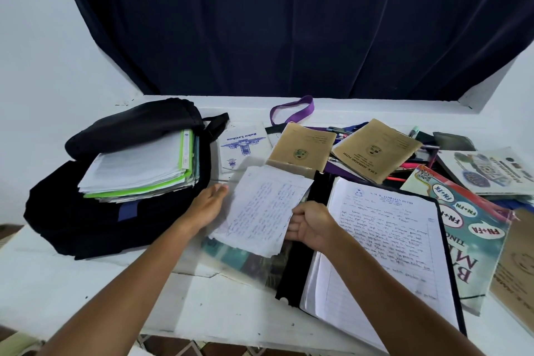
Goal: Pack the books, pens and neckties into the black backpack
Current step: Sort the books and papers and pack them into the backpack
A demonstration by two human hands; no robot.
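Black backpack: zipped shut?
No, the black backpack lies open on the table, with a stack of books and papers showing in its mouth.

White walls (43, 37), dark navy curtain (289, 23), white table (86, 292), tiled floor (202, 348) btm edge.

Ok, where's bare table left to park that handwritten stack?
Bare table lies along the near edge, in front of the black backpack and under the left forearm. The right side is crowded with books and pens; the right hand grips the handwritten stack.

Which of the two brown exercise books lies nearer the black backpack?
The left brown book, beside the white Buku Latihan booklet; the other brown book lies farther right, atop the pens, away from the backpack.
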